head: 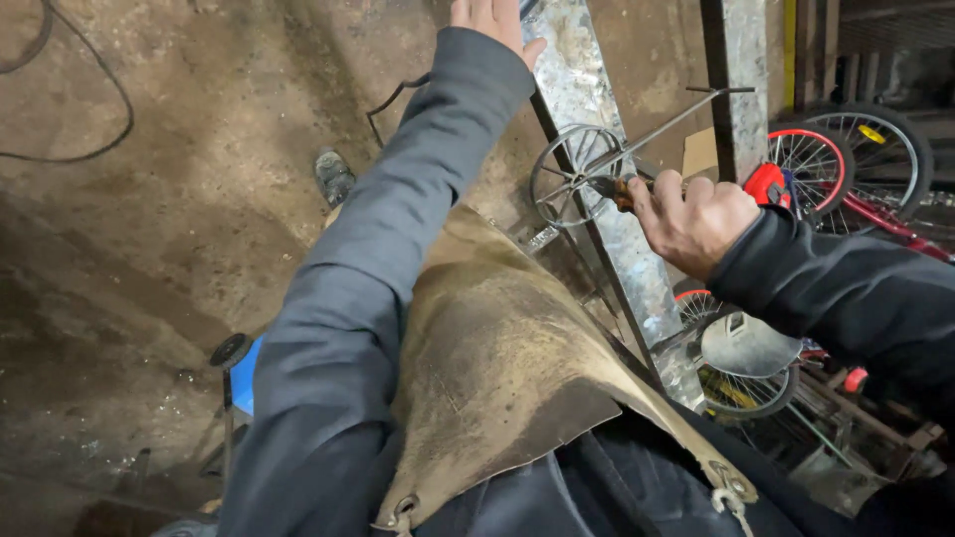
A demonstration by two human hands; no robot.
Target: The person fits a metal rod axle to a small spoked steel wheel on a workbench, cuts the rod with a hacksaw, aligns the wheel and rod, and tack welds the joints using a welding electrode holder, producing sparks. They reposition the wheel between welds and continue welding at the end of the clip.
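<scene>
My right hand (694, 219) is closed around an orange-handled tool (619, 189) whose tip meets a small round metal wheel with spokes (575, 175). A thin steel rod with a short crossbar (676, 119) runs up and right from that wheel. My left hand (489, 22) reaches up to the top edge of the view and rests against a tall shiny metal post (582, 89); its fingers are partly cut off. A worn tan leather apron (497, 368) hangs over my front.
Dirty concrete floor (159, 219) lies to the left with a black cable (95, 109) and a shoe (333, 177). Small bicycles with red-rimmed wheels (826, 164) crowd the right. A grey helmet-like shell (746, 343) and a blue wheeled object (239, 373) sit low.
</scene>
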